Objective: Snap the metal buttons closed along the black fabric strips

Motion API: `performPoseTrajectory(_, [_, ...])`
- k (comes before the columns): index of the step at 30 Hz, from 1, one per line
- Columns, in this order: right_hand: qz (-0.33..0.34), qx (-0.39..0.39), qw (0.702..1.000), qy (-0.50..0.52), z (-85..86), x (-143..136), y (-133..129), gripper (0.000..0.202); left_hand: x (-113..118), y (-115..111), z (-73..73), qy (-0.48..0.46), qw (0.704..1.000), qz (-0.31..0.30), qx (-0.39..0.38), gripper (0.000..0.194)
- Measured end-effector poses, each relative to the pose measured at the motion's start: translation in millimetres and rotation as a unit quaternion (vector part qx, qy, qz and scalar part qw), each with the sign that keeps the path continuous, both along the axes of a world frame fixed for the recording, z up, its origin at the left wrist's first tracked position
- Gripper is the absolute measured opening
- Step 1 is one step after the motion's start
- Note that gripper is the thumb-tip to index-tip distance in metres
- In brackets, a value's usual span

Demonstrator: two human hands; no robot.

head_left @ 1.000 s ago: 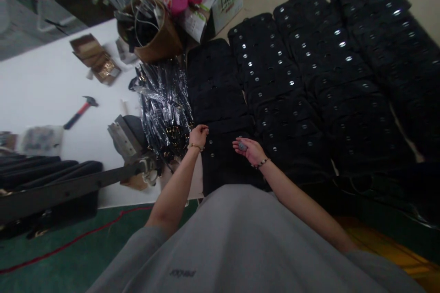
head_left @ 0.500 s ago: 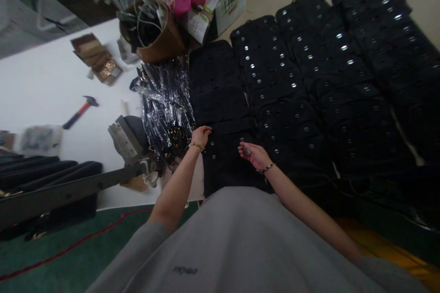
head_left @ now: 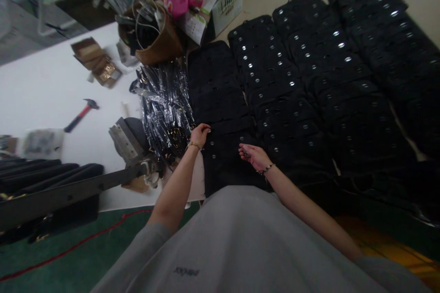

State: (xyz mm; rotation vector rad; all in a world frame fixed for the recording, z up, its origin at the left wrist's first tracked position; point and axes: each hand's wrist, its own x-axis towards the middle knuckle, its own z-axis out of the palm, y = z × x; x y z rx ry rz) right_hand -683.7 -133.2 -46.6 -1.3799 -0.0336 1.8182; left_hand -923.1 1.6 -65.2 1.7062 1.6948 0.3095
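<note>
My left hand (head_left: 199, 135) is pinched at the left edge of a black fabric piece (head_left: 225, 165) on the table. A small shiny metal disc (head_left: 209, 131) shows at its fingertips, against the fabric. Two similar discs (head_left: 212, 143) sit on the fabric just below in a line. My right hand (head_left: 257, 157) hovers over the right side of the same piece, palm turned up and fingers curled around several small metal discs (head_left: 246, 152). One disc (head_left: 241, 139) lies on the fabric just above its fingertips.
Rows of black pieces with shiny discs (head_left: 292, 84) overlap to the right. Plastic-wrapped black strips (head_left: 167, 100) lie left of my left hand. Farther left are a hammer (head_left: 81, 114), a cardboard box of brass-coloured parts (head_left: 108, 73), a metal bracket (head_left: 126, 139) and a brown bin (head_left: 165, 46).
My left fingertips have shifted slightly, and the disc at them shows more plainly. My right hand stays in nearly the same place. The whole view has drifted a little.
</note>
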Motion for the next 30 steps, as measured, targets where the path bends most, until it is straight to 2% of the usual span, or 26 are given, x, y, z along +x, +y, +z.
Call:
performPoseTrajectory(6, [-0.003,0.012,1.000,0.021,-5.6,-2,-4,0.008,8,-1,0.4,0.035,0.999,-0.009,0.015,0.019])
performPoseTrajectory(11, [0.000,0.018,0.999,0.039,-5.1,-3,-2,0.009,23,-16,16.6,0.096,0.989,-0.014,0.114,0.021])
performPoseTrajectory(13, [-0.008,0.010,1.000,0.029,-5.6,-4,1,0.008,39,-30,25.9,0.074,0.985,-0.058,0.141,0.024])
performPoseTrajectory(17, [-0.057,0.013,0.998,0.018,-8.9,-5,13,0.008,81,-55,37.0,-0.009,0.969,-0.227,0.100,0.025])
performPoseTrajectory(19, [-0.081,0.022,0.996,0.014,-11.2,-3,19,0.008,99,-59,37.5,-0.013,0.966,-0.245,0.083,0.022])
performPoseTrajectory(22, [-0.100,0.025,0.995,0.010,-13.6,1,25,0.010,114,-54,36.3,-0.003,0.970,-0.230,0.074,0.018])
performPoseTrajectory(25, [-0.112,0.025,0.993,0.011,-13.9,8,31,0.010,119,-42,35.2,-0.011,0.977,-0.204,0.057,0.016])
performPoseTrajectory(30, [-0.107,0.041,0.993,-0.029,-13.7,18,51,0.011,124,-18,23.8,-0.025,0.998,-0.059,0.004,0.017])
